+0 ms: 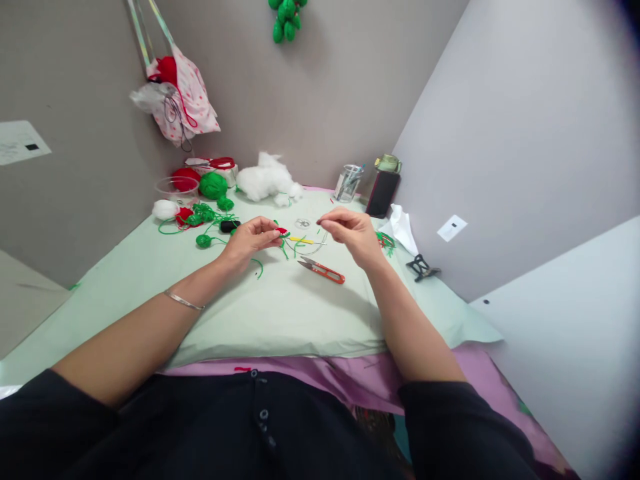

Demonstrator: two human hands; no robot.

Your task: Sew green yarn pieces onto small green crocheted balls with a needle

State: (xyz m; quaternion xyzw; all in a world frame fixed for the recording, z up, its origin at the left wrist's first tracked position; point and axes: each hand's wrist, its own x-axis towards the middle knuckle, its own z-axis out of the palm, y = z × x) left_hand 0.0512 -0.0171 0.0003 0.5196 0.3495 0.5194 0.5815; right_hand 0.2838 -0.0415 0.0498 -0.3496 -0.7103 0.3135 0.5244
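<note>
Between the thumb and fingers of my left hand (253,241) is a small red and green crochet piece (283,233), with green strands hanging below it. My right hand (351,233) is raised a little to the right, thumb and forefinger pinched together on something tiny and dark that I cannot make out. On the cloth between my hands lie a yellow-handled crochet hook (302,241) and green yarn scraps. Nearer to me rest orange thread snips (323,270), their blades pointing left. A small clear round item (302,224) lies just beyond the hook.
Green yarn balls (213,186), a black spool (230,226) and white stuffing (267,179) stand at the back left. A glass jar (347,184), a phone (383,194) and a black stand (423,268) are on the right. Walls enclose the table, and a bag (185,100) hangs left.
</note>
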